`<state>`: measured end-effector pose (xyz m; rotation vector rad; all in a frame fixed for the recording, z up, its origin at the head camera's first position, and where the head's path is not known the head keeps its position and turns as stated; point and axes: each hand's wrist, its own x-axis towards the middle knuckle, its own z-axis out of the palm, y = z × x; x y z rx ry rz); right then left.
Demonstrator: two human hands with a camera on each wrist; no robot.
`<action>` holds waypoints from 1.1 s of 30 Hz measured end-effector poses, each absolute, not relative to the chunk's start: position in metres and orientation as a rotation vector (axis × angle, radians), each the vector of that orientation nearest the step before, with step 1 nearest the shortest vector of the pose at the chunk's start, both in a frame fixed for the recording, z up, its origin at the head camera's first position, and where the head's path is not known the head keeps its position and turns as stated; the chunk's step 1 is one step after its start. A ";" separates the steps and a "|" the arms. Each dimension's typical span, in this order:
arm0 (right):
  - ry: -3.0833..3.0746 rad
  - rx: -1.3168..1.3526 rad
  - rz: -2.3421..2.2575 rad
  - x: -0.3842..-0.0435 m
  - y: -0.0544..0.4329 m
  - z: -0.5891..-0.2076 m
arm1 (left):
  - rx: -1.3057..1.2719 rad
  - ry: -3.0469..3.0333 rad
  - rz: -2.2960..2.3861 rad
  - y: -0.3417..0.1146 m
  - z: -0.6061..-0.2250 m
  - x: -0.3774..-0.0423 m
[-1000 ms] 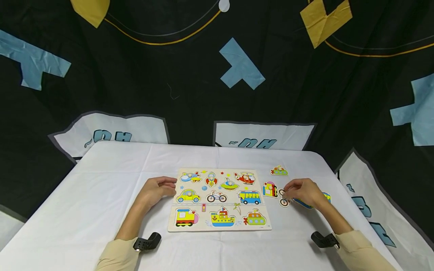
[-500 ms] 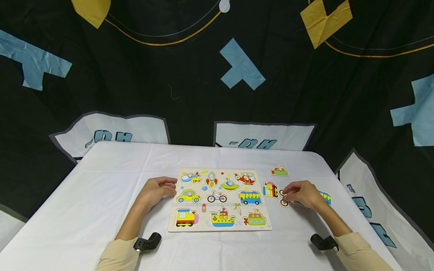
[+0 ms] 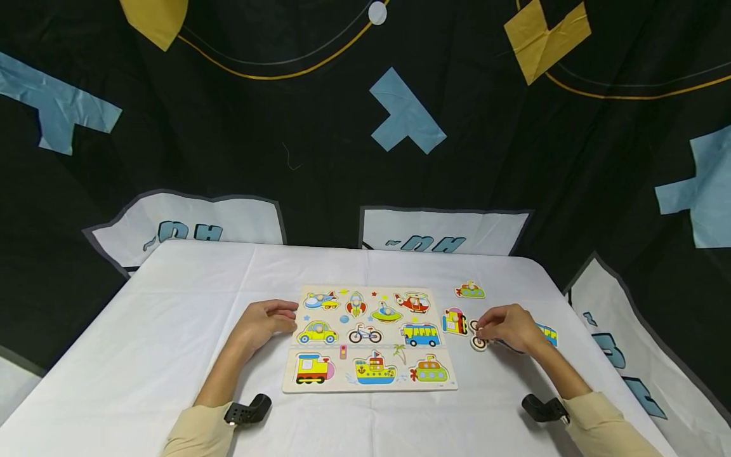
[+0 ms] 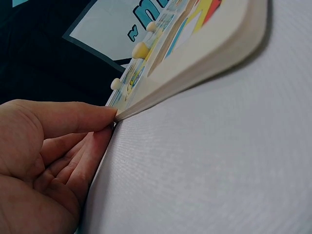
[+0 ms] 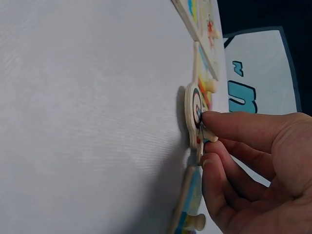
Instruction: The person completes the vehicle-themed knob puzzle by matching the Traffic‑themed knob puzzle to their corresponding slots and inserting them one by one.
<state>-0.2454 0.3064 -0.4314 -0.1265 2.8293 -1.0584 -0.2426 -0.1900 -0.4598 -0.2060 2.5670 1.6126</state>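
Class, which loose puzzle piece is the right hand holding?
The bicycle piece, right of the board; the right hand pinches it, while the train and submarine pieces lie untouched.

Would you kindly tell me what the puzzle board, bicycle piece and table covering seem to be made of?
The puzzle board looks like smooth wood or fibreboard, pale at its edge. The bicycle piece is probably wood, with a tan cut edge and printed face. The table covering appears matte fabric, given its creases.

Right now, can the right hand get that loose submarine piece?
Probably yes: only bare cloth separates the right hand from the submarine piece, though that hand pinches the bicycle piece.
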 end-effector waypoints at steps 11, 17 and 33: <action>2.840 -0.170 -1.034 -0.251 0.297 -0.421 | -0.186 2.562 1.612 -0.192 -0.459 -0.242; 2.795 -0.179 -1.101 -0.254 0.280 -0.417 | -0.176 2.555 1.624 -0.191 -0.458 -0.241; 2.772 -0.316 -1.134 -0.270 0.216 -0.416 | -0.183 2.559 1.634 -0.191 -0.462 -0.243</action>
